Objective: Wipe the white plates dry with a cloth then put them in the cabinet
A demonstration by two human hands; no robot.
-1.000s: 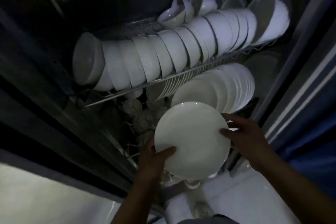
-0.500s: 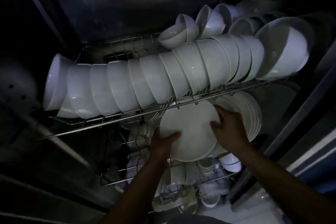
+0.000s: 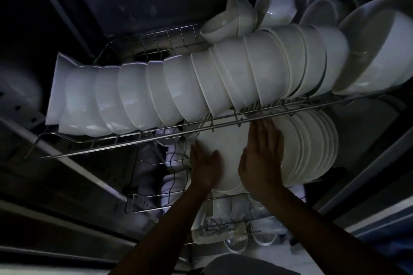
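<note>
A white plate [image 3: 228, 152] stands on edge inside the dark cabinet, under the upper wire rack [image 3: 143, 138] and at the left end of a row of upright white plates [image 3: 310, 147]. My left hand [image 3: 204, 166] lies on the plate's left edge, thumb across its face. My right hand [image 3: 262, 158] presses flat on the plate's right side, fingers straight and pointing up toward the rack. No cloth is in view.
Several white bowls [image 3: 169, 94] lie in a long row on the upper rack, with smaller bowls [image 3: 228, 20] behind and a large bowl [image 3: 377, 56] at right. A lower wire basket [image 3: 223, 223] holds small dishes. The cabinet's metal frame [image 3: 368, 169] runs along the right.
The plate has gone from in front of the cabinet into the lower shelf against the plate row. Both hands followed it inward, and my right hand flattened on its face.
</note>
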